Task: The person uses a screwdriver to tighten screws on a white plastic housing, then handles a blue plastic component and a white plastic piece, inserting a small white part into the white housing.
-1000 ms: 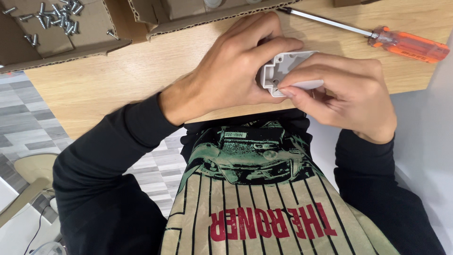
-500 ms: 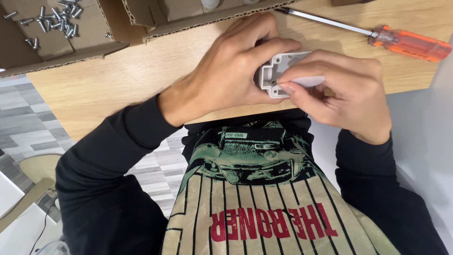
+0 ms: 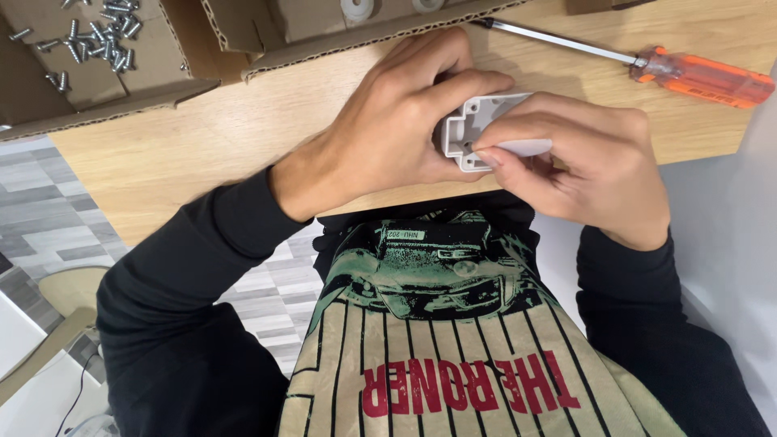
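Little has changed since the earlier frames: the left hand (image 3: 388,121) still wraps the small white plastic housing (image 3: 473,129) at the near edge of the light wooden table (image 3: 202,154), while the right hand (image 3: 583,174) pinches its front rim. Behind them sit open brown cardboard boxes (image 3: 267,36), one holding loose silver screws (image 3: 97,36); an orange-handled screwdriver (image 3: 696,77) lies to the right.

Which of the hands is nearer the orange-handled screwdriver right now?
Right. The right hand sits just below the screwdriver on the wooden table, not touching it; the left hand is farther left. Both grip the small white plastic housing.
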